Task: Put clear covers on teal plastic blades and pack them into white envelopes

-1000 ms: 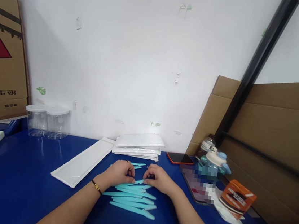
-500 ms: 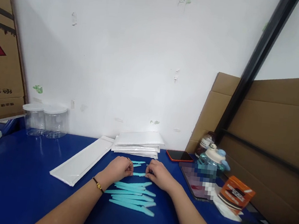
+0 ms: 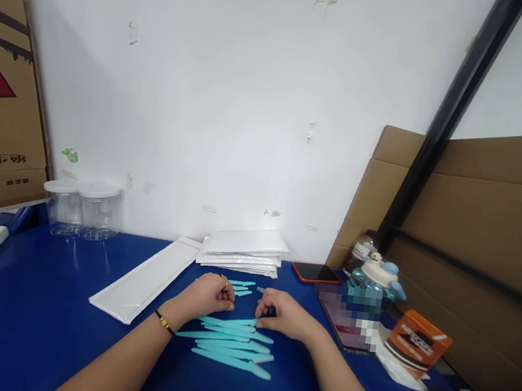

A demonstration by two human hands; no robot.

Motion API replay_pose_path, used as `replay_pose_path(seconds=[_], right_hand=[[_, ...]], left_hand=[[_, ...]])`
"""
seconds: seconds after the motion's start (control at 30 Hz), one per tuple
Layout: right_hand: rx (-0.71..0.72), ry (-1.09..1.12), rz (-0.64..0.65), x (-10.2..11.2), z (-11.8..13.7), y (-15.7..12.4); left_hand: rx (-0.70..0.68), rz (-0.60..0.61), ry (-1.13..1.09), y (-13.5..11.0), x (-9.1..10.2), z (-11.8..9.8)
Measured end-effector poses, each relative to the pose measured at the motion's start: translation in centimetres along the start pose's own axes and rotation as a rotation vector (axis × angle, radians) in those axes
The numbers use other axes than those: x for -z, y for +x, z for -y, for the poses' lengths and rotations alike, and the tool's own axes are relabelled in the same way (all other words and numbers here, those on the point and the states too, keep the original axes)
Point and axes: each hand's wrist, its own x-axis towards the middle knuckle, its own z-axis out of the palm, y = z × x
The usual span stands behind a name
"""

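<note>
Several slim teal eyebrow razors [image 3: 233,346] lie in a loose row on the blue tabletop, roughly crosswise in front of me. Beyond them, a smaller group of similar razors [image 3: 243,293] shows its ends past the fingers of my left hand [image 3: 208,295]. That hand is loosely curled over this group, thumb apart from the fingers; the razors' middles are hidden. My right hand [image 3: 283,315] has its fingers bent and thumb separate, close to the end of the farthest razor in the near row. Whether it touches that razor is unclear.
White padded mailers [image 3: 239,250] are stacked by the wall, with one mailer [image 3: 146,280] lying angled beside them. Clear lidded jars [image 3: 99,214] stand at left. On the right are a red-edged phone [image 3: 315,272], a teal bottle [image 3: 377,279] and an orange box [image 3: 419,342].
The razor stretched between both hands has left that spot, and another razor end now shows in the far group. My right hand has moved slightly nearer to the near row; both hands have loosened.
</note>
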Motion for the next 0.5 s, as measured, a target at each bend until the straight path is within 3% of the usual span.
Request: replay_pose_path(seconds=[0.2, 0.5], right_hand=[[-0.069, -0.113, -0.135, -1.2, -0.4, 1.0], [-0.065, -0.191, -0.082, -0.8, 0.1, 1.5]], left_hand=[[-0.012, -0.016, 0.103, 0.1, -0.5, -0.2], [0.009, -0.033, 0.153, 0.7, -0.3, 0.0]])
